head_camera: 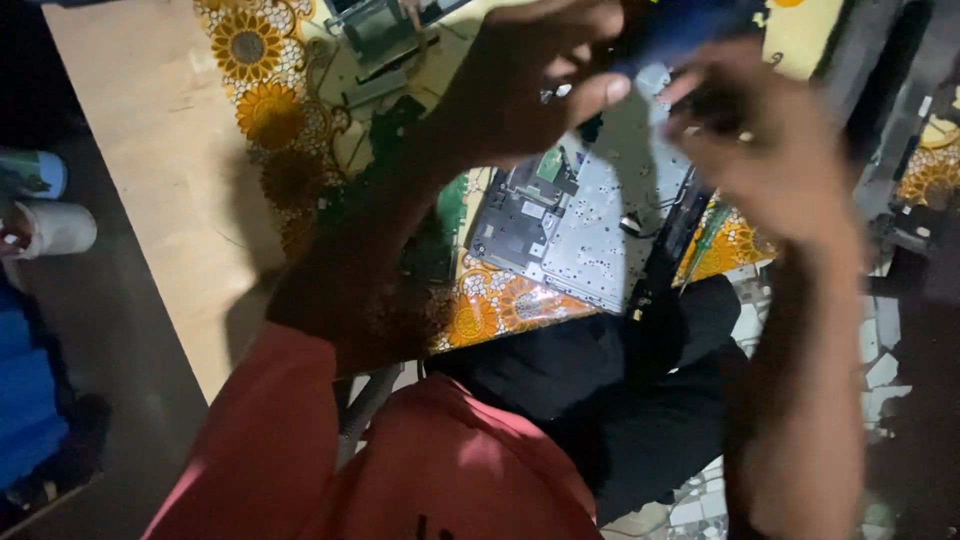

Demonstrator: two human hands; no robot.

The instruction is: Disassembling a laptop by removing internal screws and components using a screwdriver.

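My left hand [530, 85] is raised close to the camera, its fingers curled around a blue-handled tool [690, 25] near the top edge. My right hand [775, 140] is blurred and meets it there, fingers closed on a small dark part I cannot make out. Below both hands lies an opened laptop chassis [590, 225] with a silver metal plate and a grey corner piece. It rests on a sunflower-patterned cloth [270, 90] over a wooden table [150, 150].
Grey metal parts [375, 35] lie at the table's far side. A green circuit board [452, 195] shows beside my left forearm. A white cup [55, 228] stands at the left edge. Broken-tile floor [880, 350] lies to the right. My lap is below.
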